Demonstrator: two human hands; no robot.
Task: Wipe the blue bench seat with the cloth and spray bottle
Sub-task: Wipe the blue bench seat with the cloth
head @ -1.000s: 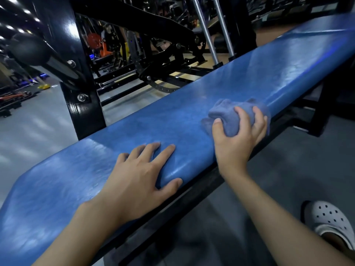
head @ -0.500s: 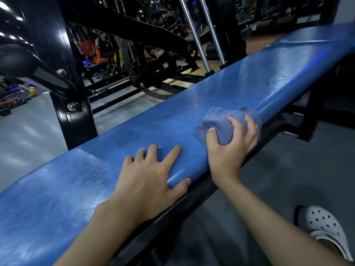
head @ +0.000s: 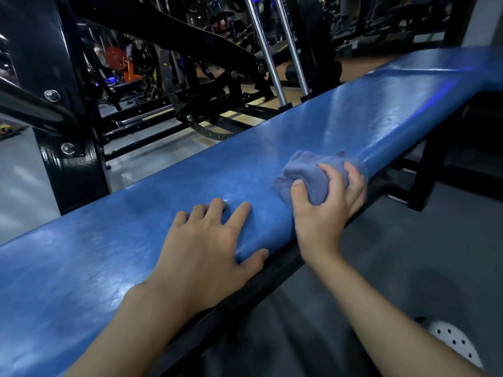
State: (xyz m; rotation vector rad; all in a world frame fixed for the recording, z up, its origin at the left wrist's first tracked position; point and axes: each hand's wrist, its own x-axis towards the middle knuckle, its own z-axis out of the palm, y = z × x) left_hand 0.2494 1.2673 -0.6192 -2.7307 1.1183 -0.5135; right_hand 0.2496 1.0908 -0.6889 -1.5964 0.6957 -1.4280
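Note:
The long blue bench seat (head: 152, 219) runs from the lower left to the upper right, glossy and padded. A bunched blue-grey cloth (head: 313, 170) lies on its near edge. My right hand (head: 324, 210) grips the cloth from the near side, fingers curled over it, and presses it against the seat. My left hand (head: 206, 248) rests flat on the seat just left of the cloth, fingers spread and thumb hooked over the near edge. No spray bottle is in view.
Black gym machine frames (head: 68, 110) and chrome rods (head: 266, 50) stand close behind the bench. A black bench leg (head: 430, 170) drops at the right. Grey floor lies in front, with a white perforated shoe (head: 454, 344) at the lower right.
The cloth and my right hand have slid left along the near edge, closer to my left hand, which stays planted on the seat. The view has shifted slightly.

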